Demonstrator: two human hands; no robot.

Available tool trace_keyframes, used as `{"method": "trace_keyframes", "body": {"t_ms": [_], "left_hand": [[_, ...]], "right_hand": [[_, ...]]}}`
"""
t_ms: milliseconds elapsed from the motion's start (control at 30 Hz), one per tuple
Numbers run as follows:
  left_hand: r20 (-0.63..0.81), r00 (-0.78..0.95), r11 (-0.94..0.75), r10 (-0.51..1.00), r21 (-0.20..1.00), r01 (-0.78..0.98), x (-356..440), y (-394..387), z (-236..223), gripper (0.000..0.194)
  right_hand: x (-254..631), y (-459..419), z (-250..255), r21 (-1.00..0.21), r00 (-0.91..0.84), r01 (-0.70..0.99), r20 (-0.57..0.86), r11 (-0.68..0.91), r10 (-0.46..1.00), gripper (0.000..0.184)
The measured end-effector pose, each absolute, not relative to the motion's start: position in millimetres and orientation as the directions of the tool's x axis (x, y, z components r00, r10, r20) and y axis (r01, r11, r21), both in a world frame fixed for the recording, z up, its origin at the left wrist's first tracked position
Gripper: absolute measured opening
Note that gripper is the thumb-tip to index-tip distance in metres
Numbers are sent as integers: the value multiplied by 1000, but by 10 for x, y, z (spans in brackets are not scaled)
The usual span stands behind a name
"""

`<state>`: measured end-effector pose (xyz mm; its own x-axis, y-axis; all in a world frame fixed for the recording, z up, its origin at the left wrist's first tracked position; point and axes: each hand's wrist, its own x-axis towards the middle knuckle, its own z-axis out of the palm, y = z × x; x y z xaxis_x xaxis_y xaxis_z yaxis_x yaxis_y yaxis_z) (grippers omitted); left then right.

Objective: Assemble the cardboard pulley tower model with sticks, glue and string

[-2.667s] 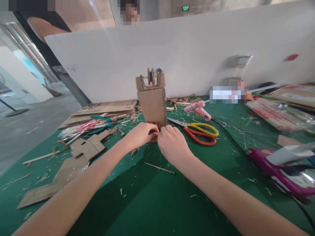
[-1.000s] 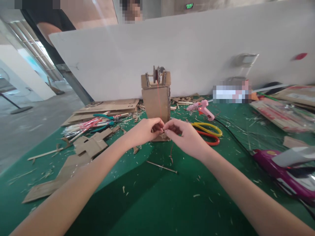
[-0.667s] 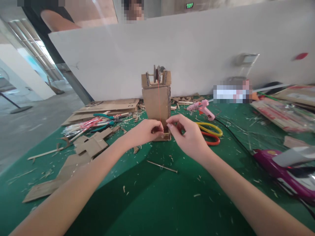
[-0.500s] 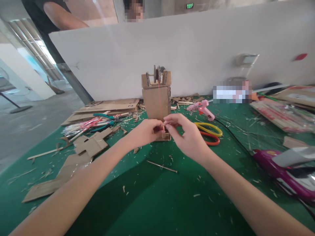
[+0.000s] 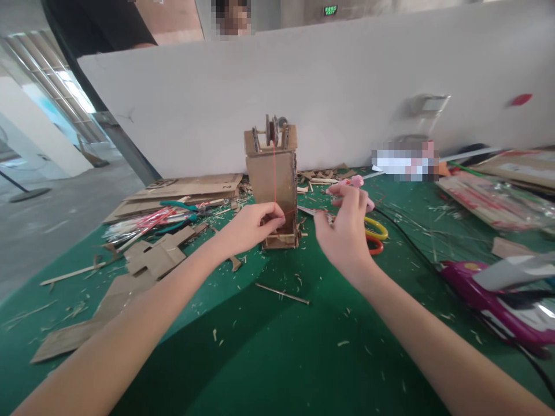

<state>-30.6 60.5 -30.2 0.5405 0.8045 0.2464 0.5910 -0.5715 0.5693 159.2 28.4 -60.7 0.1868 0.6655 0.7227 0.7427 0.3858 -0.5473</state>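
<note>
A tall cardboard tower (image 5: pixel 273 179) stands on the green table (image 5: pixel 269 352), with a small pulley wheel (image 5: pixel 272 130) on an axle at its top. A thin red thread (image 5: pixel 274 173) hangs from the pulley down the tower's front. My left hand (image 5: pixel 252 227) pinches the thread near the tower's base. My right hand (image 5: pixel 347 231) is to the right of the tower, its thumb and forefinger pinched on the thread's other end, which runs taut between the two hands.
Yellow and orange scissors (image 5: pixel 375 234) and a pink glue gun (image 5: pixel 358 184) lie behind my right hand. Cardboard pieces (image 5: pixel 151 260), green pliers (image 5: pixel 182 207) and sticks are at the left. A purple tool (image 5: pixel 489 294) lies right. A thin stick (image 5: pixel 281 293) lies near. A white partition (image 5: pixel 329 81) stands behind.
My right hand has drawn away to the right from my left hand, pulling the thread out sideways. The left hand stays pinched at the tower's front.
</note>
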Motion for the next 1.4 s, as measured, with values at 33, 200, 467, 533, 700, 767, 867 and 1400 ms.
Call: {"method": "trace_keyframes", "body": {"t_ms": [33, 200, 467, 533, 700, 767, 867, 1400], "left_hand": [[249, 538, -571, 805, 570, 591, -305, 605, -301, 18], [277, 526, -574, 804, 593, 565, -294, 583, -267, 18], [306, 523, -582, 795, 627, 518, -302, 552, -238, 13], [299, 524, -576, 798, 635, 515, -304, 563, -247, 13], [261, 550, -565, 793, 653, 505, -315, 579, -252, 16], [255, 556, -564, 791, 656, 502, -317, 570, -242, 17], [256, 544, -554, 799, 665, 501, -314, 550, -224, 15], [247, 593, -617, 766, 541, 572, -341, 587, -284, 13]], "right_hand": [[1579, 232, -578, -415, 92, 808, 790, 418, 606, 24], [1485, 44, -499, -7, -413, 720, 799, 694, 436, 8], [1298, -44, -656, 85, -586, 796, 356, 599, 728, 29], [1270, -40, -663, 98, -493, 866, 339, 491, 801, 26], [1239, 79, -662, 49, -302, 950, 390, 308, 870, 28], [1235, 145, -666, -12, -253, 959, 409, 283, 876, 31], [1239, 223, -678, -174, -186, 945, 417, 279, 890, 30], [1559, 297, -702, -126, -426, 671, 741, 730, 519, 22]]}}
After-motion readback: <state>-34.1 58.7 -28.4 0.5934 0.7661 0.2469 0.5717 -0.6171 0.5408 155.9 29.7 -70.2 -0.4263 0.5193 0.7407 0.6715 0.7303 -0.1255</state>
